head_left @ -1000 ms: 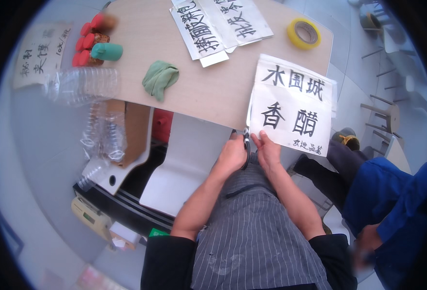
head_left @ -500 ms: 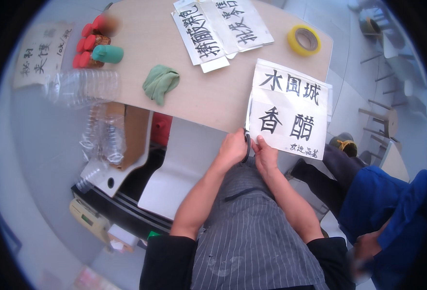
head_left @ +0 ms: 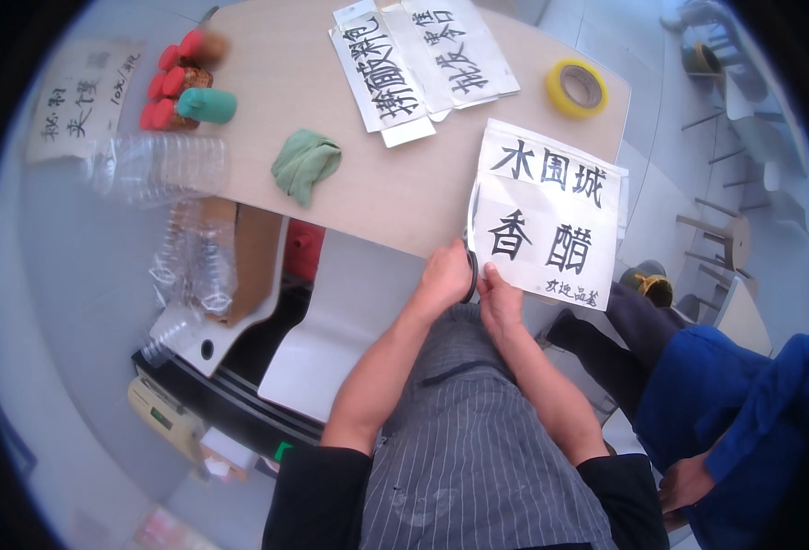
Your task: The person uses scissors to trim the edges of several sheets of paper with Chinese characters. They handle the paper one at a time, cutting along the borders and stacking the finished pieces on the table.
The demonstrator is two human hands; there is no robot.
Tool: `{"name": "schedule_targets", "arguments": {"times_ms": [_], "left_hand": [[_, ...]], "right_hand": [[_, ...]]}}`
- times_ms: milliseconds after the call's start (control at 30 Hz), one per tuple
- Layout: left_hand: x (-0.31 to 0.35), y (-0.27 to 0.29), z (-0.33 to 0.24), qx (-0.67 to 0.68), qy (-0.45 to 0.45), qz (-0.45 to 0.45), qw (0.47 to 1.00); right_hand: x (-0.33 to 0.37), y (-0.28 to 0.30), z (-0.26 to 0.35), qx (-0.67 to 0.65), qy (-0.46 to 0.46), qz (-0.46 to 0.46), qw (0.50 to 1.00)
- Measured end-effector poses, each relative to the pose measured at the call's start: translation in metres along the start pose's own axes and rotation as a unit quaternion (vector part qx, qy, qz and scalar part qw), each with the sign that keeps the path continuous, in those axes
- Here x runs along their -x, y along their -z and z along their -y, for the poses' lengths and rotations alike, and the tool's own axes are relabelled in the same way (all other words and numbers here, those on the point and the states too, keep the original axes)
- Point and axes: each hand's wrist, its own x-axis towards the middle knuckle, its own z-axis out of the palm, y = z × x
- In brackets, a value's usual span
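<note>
A white sign (head_left: 556,197) with large black brush writing lies over the table's near right edge. My right hand (head_left: 501,301) is closed on its lower left corner, thumb on the face and fingers underneath. My left hand (head_left: 448,275) is closed round what look like scissors (head_left: 473,277), of which a black handle loop shows beside the sign's left edge. The blades are mostly hidden by the sign and my fingers. Between the two hands there is a narrow gap.
On the pale table (head_left: 404,197) are a crumpled green cloth (head_left: 306,165), a roll of yellow tape (head_left: 577,88), more lettered signs (head_left: 423,69), red-lidded jars (head_left: 174,84) and a teal container (head_left: 207,105). Plastic bottles (head_left: 162,163) stand left. A person in blue (head_left: 734,412) is at my right.
The sign has tilted slightly and shifted a little down in view. Both hands keep their grips close together. The hand of the person at right has moved into clearer view.
</note>
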Motion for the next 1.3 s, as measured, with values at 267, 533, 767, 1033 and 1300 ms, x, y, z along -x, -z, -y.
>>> {"name": "schedule_targets", "arguments": {"times_ms": [267,533,767,1033,1300], "left_hand": [[-0.012,0.002,-0.008,-0.012,0.011,0.007,1.000],[-0.013,0.006,-0.020,-0.068,-0.001,-0.025,0.997],[-0.006,0.006,-0.024,-0.115,-0.014,-0.038,0.993],[-0.012,0.000,-0.013,-0.127,-0.032,-0.045,0.990],[-0.011,0.001,-0.019,-0.141,-0.028,-0.053,0.988]], "right_hand": [[-0.011,0.001,-0.014,0.017,0.037,-0.006,0.999],[-0.006,-0.011,-0.010,0.008,0.046,-0.005,0.999],[-0.002,-0.016,-0.007,0.001,0.042,-0.001,0.999],[-0.003,-0.016,-0.004,0.003,0.019,-0.019,1.000],[-0.006,-0.013,-0.005,0.009,0.033,-0.012,0.999]]}}
